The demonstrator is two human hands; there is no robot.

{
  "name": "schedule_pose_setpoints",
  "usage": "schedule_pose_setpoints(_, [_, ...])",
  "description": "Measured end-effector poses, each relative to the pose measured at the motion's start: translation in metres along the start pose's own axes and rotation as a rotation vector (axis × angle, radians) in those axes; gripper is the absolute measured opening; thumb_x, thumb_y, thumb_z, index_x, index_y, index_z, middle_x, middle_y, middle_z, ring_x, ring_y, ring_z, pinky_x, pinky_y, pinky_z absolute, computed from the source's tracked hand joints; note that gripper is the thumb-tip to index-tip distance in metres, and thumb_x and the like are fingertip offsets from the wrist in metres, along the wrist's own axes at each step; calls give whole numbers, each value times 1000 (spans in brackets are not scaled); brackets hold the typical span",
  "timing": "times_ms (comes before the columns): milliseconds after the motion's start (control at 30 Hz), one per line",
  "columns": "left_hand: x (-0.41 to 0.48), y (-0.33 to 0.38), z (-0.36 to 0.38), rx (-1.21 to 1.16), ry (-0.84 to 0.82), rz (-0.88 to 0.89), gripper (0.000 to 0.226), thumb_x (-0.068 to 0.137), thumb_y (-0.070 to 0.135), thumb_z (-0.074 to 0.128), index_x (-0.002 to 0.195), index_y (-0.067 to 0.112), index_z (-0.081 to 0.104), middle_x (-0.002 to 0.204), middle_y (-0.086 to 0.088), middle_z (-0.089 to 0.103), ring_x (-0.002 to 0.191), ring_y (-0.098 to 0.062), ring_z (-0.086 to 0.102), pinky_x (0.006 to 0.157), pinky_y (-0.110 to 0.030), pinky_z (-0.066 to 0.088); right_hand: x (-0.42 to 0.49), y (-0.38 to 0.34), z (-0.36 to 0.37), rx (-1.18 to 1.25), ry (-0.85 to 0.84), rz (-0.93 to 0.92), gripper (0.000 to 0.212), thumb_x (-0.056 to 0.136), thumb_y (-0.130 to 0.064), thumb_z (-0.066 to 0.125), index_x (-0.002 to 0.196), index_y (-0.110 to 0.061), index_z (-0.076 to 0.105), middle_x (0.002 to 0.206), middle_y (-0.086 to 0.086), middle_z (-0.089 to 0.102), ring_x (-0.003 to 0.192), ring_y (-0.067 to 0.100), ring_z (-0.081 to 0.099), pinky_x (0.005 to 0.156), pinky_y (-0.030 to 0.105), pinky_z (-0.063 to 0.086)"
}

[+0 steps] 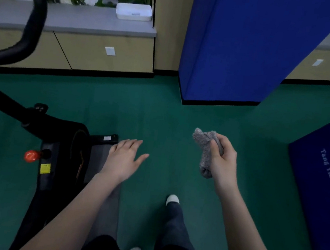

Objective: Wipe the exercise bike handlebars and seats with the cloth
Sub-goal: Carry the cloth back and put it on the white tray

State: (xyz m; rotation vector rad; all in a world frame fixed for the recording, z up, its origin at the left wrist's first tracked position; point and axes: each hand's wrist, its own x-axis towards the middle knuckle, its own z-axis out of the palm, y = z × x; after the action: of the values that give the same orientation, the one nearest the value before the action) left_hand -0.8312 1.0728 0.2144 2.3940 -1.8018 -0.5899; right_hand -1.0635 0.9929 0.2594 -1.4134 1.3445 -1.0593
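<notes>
My right hand [222, 160] grips a bunched grey cloth [205, 148] in the air above the green floor, right of centre. My left hand [124, 159] hovers with fingers spread and straight, holding nothing, just right of the exercise bike's black frame [58, 153]. A curved black handlebar [35, 17] of the bike arcs across the upper left. A red knob [31, 156] sticks out from the frame's left side. No seat is in view.
A blue padded column [241, 47] stands ahead on the right. A blue mat with white lettering [322, 184] lies at the right edge. A grey counter [79, 20] with a white box [134, 11] runs along the far wall. My feet stand on the green floor [160, 124].
</notes>
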Motion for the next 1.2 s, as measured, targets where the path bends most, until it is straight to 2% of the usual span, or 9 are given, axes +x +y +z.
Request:
schedule_pose_setpoints(67, [31,17,-1,-4,-6,-14,61,97,54,33,148,21,27,153,2,31,142,-17,22,114,-38,17,38,4,-6,-4,-17,2,19,97,-7,48,103,-21,60,94,-15,62,83,-10,57,73,4,42])
schedule_pose_setpoints(267, [115,56,-20,-18,8,-58,60,97,52,35,147,21,29,152,2,31,141,-17,24,113,-38,20,143,6,-27,-45,-65,25,16,97,-9,50,103,-18,61,92,-13,63,85,4,58,73,10,44])
schedule_pose_setpoints(400, [156,56,-33,-54,46,-124,59,97,51,36,147,20,30,152,2,31,140,-18,24,113,-40,22,200,5,-18,-45,-181,74,10,94,-15,56,103,-17,61,87,1,63,74,23,57,70,40,49])
schedule_pose_setpoints(500, [177,44,-44,-85,69,-196,58,96,52,38,146,21,32,151,3,33,140,-17,25,112,-39,23,236,-2,7,-55,-252,60,13,91,-12,62,100,-21,61,86,-4,64,72,16,59,69,34,50])
schedule_pose_setpoints(600, [202,24,-56,-119,111,-277,57,95,50,42,144,21,36,149,4,36,138,-17,28,111,-39,26,272,-10,46,-79,-335,42,19,89,-7,62,102,-21,61,91,-8,65,83,14,62,74,29,49])
schedule_pose_setpoints(800, [280,-18,-92,-174,183,-330,54,96,47,44,142,18,40,147,1,41,136,-19,34,108,-37,30,344,-35,131,-56,-396,-9,19,93,-14,59,110,-22,59,100,-4,65,93,21,63,87,41,52])
schedule_pose_setpoints(967, [365,-34,-145,-475,268,-265,48,98,39,45,138,13,47,142,-3,47,131,-18,41,109,-28,30,406,-68,201,-24,-433,-44,20,95,-14,56,115,-16,59,102,-2,65,95,17,62,90,42,51])
schedule_pose_setpoints(1067, [415,-29,-176,-693,277,-187,40,98,36,47,131,16,54,133,1,55,116,-6,50,95,-12,31,440,-86,240,28,-445,-67,24,96,-14,54,119,-13,58,107,1,66,98,15,62,92,38,49])
schedule_pose_setpoints(1200, [464,-20,-204,-1071,230,-177,22,98,37,43,112,29,59,119,4,65,96,0,63,84,-21,48,476,-103,281,88,-502,-76,27,96,-10,53,122,-13,57,113,2,65,102,14,62,91,31,49])
